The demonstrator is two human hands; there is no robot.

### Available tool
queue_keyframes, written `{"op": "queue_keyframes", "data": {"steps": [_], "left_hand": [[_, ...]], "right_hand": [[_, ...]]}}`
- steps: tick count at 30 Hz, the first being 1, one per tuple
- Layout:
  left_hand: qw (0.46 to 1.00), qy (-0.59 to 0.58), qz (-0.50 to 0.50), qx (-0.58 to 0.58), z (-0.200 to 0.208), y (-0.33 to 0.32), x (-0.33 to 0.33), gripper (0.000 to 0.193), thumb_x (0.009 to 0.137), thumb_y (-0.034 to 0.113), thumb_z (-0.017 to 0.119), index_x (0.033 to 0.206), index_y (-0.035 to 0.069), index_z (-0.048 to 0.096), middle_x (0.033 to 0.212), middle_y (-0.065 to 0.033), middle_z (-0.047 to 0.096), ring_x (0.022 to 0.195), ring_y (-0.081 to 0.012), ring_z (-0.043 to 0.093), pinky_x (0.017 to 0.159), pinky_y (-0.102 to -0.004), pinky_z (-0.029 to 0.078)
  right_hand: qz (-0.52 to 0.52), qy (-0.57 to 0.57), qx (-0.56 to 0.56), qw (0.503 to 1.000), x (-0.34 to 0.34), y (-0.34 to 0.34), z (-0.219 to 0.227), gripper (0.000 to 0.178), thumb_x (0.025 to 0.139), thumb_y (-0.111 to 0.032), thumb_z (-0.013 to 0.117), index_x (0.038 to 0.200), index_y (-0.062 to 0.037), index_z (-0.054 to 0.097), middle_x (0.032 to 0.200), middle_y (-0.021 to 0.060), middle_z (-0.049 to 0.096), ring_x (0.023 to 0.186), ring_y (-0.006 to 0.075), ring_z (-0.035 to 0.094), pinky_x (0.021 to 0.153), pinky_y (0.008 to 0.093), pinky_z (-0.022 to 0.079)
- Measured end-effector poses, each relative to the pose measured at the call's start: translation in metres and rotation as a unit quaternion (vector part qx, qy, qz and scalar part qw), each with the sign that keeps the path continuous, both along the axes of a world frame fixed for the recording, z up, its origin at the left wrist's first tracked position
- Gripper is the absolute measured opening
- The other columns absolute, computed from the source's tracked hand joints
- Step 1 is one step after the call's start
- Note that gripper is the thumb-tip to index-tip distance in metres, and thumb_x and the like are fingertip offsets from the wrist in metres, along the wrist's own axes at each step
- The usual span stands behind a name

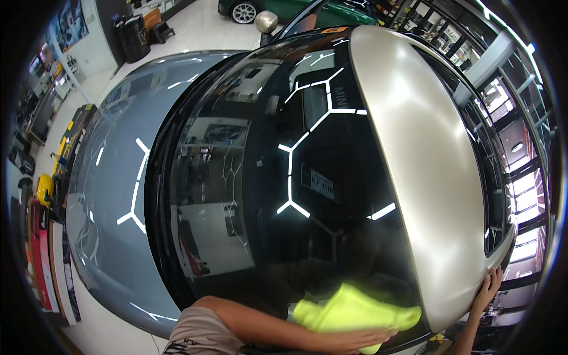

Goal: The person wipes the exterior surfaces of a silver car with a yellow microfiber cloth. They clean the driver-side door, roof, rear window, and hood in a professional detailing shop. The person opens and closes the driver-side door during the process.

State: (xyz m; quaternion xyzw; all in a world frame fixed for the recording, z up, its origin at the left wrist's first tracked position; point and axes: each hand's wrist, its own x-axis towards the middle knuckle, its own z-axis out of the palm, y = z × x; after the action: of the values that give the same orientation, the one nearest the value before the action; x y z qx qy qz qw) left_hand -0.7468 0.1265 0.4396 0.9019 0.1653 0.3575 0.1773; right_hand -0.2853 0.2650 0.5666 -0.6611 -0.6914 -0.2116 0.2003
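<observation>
My left hand [358, 340] reaches in from the lower left and holds a bright yellow-green microfiber cloth [349, 310] against the near side of a car's dark windshield [331, 236]. The cloth is bunched and a little blurred, and it hides part of the glass beneath. On the right, my right hand [488, 288] rests with fingers spread on the near edge of the car's pale champagne roof [441, 177], beside the side window; it holds nothing. Hexagonal ceiling lights reflect in the glass, with a hazy patch just beyond the cloth.
The car's grey hood [118, 160] stretches to the left, past the black strip at the windshield's base. A champagne side mirror [266, 22] juts out on the far side. Beyond stands a green car [349, 13]. Boxes [44, 254] and a yellow item [45, 189] line the left.
</observation>
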Motion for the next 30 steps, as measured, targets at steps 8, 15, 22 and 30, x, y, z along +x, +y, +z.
{"op": "queue_keyframes", "data": {"steps": [8, 15, 22, 30], "left_hand": [[0.945, 0.055, 0.32, 0.021, 0.005, 0.229, -0.176, 0.084, 0.089, 0.064, 0.044, 0.148, 0.008, 0.024, 0.15, -0.0184, 0.028, 0.139, -0.036, 0.026, 0.114, -0.0455, 0.022], [0.83, -0.07, 0.542, -0.115, -0.082, 0.406, -0.386, 0.08, 0.09, 0.064, 0.041, 0.141, 0.002, 0.04, 0.145, -0.0207, 0.039, 0.133, -0.0358, 0.037, 0.111, -0.0401, 0.027], [0.63, -0.195, 0.658, -0.364, -0.294, 0.142, -0.562, 0.059, 0.099, 0.041, 0.04, 0.139, -0.002, 0.041, 0.148, -0.0191, 0.035, 0.139, -0.0279, 0.031, 0.114, -0.0342, 0.021], [0.537, 0.002, 0.773, -0.339, -0.237, 0.074, -0.434, 0.073, 0.093, 0.051, 0.051, 0.141, -0.002, 0.036, 0.142, -0.0251, 0.04, 0.132, -0.0384, 0.037, 0.111, -0.0427, 0.026]], "right_hand": [[-0.035, -0.008, -0.013, 0.999, 0.013, -0.001, -0.002, 0.034, 0.094, -0.015, 0.047, 0.121, 0.0025, 0.057, 0.144, 0.0166, 0.043, 0.137, 0.034, 0.032, 0.114, 0.0448, 0.019], [0.043, 0.077, -0.013, 0.996, 0.04, 0.004, -0.012, 0.036, 0.096, -0.017, 0.043, 0.12, 0.0072, 0.054, 0.144, 0.023, 0.038, 0.137, 0.0361, 0.031, 0.113, 0.0473, 0.021], [0.029, 0.07, -0.021, 0.997, 0.045, 0.005, -0.015, 0.036, 0.097, -0.018, 0.044, 0.123, 0.0056, 0.054, 0.146, 0.0191, 0.038, 0.136, 0.0334, 0.034, 0.113, 0.0426, 0.023], [-0.003, -0.011, -0.016, 1.0, 0.033, 0.005, -0.006, 0.033, 0.097, -0.018, 0.046, 0.12, 0.0004, 0.058, 0.143, 0.016, 0.044, 0.137, 0.033, 0.031, 0.114, 0.0444, 0.02]]}}
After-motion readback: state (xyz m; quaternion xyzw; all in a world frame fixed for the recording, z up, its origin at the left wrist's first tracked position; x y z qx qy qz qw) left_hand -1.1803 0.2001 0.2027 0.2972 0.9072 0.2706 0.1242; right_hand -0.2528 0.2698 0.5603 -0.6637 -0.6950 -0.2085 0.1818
